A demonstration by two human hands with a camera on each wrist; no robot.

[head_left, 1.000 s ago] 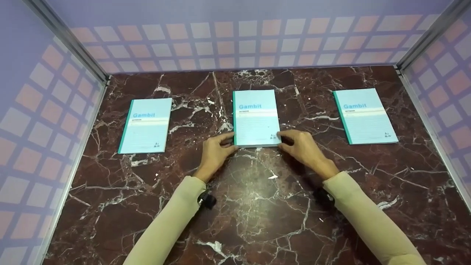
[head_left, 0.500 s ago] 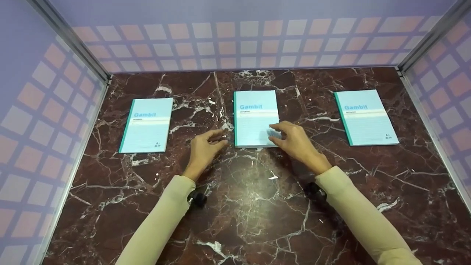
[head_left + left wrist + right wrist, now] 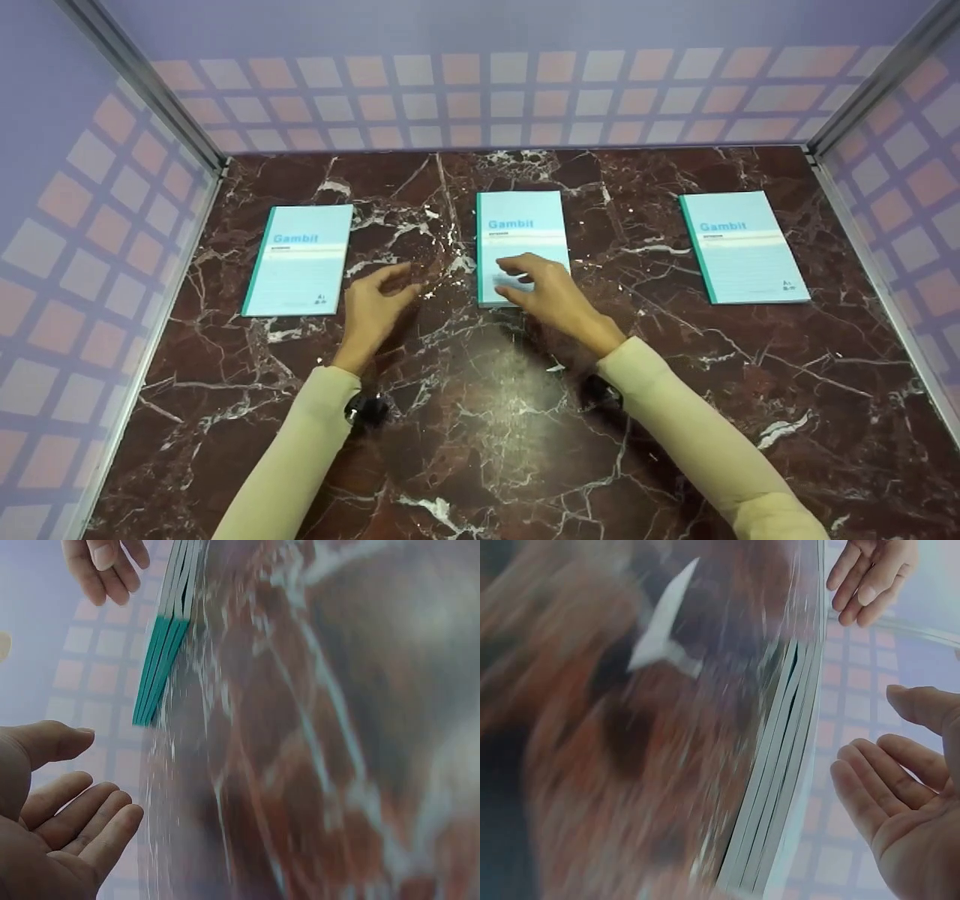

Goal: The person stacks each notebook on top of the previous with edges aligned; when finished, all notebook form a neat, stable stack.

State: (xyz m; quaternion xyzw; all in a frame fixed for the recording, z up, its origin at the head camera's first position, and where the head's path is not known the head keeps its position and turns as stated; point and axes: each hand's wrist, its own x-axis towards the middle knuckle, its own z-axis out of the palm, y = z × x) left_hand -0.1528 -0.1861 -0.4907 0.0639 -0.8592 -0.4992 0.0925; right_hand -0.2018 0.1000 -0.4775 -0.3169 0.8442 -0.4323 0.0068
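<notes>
In the head view, a stack of Gambit notebooks (image 3: pixel 521 247) with pale blue covers and green spines lies mid-table. Its layered edges (image 3: pixel 769 780) show in the right wrist view, its green spines (image 3: pixel 160 671) in the left. My right hand (image 3: pixel 551 292) hovers over the stack's lower part, thumb and fingers apart, holding nothing. To the left, my left hand (image 3: pixel 371 311) is above the table beside the left notebook (image 3: pixel 300 259), its fingers relaxed and its palm bare. Another notebook (image 3: pixel 742 247) lies at the right, slightly turned, away from both hands.
The table (image 3: pixel 480 465) has a dark red marbled top with white veins. Lilac walls with pink and white squares close it in at the back (image 3: pixel 480 97), left (image 3: pixel 60 247) and right. Metal strips run along the corners.
Both hands have let go of the middle stack's sides. They have moved left, the left hand toward the left notebook, the right hand across the stack. The notebooks lie where they were.
</notes>
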